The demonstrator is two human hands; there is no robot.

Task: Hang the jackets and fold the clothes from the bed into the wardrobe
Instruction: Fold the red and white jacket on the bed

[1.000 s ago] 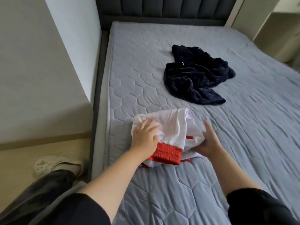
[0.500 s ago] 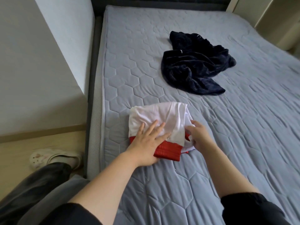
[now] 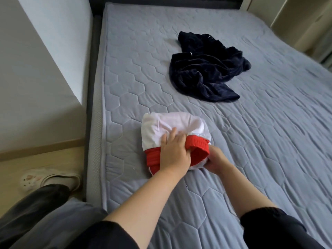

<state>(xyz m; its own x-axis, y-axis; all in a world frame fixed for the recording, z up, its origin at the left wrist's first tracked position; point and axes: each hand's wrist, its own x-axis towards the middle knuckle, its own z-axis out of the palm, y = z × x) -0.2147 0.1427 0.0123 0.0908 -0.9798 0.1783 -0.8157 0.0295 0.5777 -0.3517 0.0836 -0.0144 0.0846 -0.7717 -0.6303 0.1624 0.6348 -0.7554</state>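
White garment (image 3: 167, 130): folded into a compact bundle with a red ribbed band (image 3: 195, 150) along its near edge, lying on the mattress near the bed's left side, close to the person.
Left hand (image 3: 175, 153): palm down on the bundle, fingers spread forward over the white cloth, thumb hooked under the raised red band.
Right hand (image 3: 216, 160): at the bundle's near right corner, fingers curled round the edge of the red band and the white cloth below it.
Dark navy garment (image 3: 206, 72): crumpled in a loose heap farther up the mattress, well apart from the white bundle.
Mattress (image 3: 269, 141): grey-blue quilted cover stitched in hexagons, slightly rumpled on the right side.
Bed frame (image 3: 89, 105): dark upholstered rail along the left edge.
Wall (image 3: 36, 78): pale, with a projecting corner just beside the bed.
Floor (image 3: 45, 160): light wood strip left of the bed, where a pale perforated clog (image 3: 48, 178) shows on one foot.
Cabinet panels (image 3: 296, 24): cream, at the far right corner.
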